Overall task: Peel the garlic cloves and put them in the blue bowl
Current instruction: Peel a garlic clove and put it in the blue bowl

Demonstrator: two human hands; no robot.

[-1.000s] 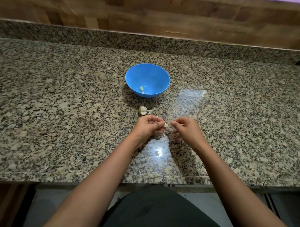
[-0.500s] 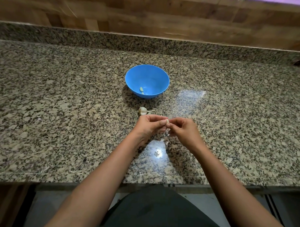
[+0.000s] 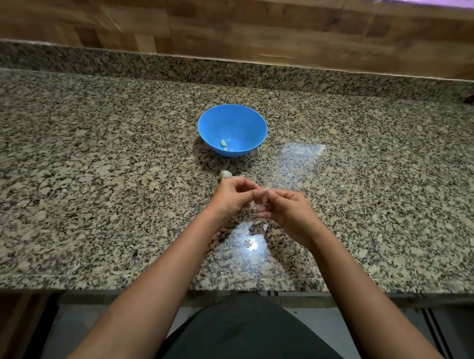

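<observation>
Left hand (image 3: 231, 196): I see its fingers (image 3: 242, 182) pinch a garlic clove (image 3: 263, 191).
Right hand (image 3: 286, 210): fingers pinch that clove too.
Blue bowl (image 3: 248, 123): middle of the counter (image 3: 96, 188), peeled cloves (image 3: 223, 143) inside.

The blue bowl (image 3: 232, 120) is a plain, bright blue, and the peeled cloves (image 3: 223, 143) inside it are pale yellow-green. Under the bowl, the counter (image 3: 96, 174) is granite speckled black, grey and beige. Just in front of the bowl the garlic piece (image 3: 225, 174) is off-white. Nearer still, the garlic clove (image 3: 263, 191) looks cream. Behind the bowl, the wall (image 3: 236, 23) is brown wood-grain planks.
</observation>
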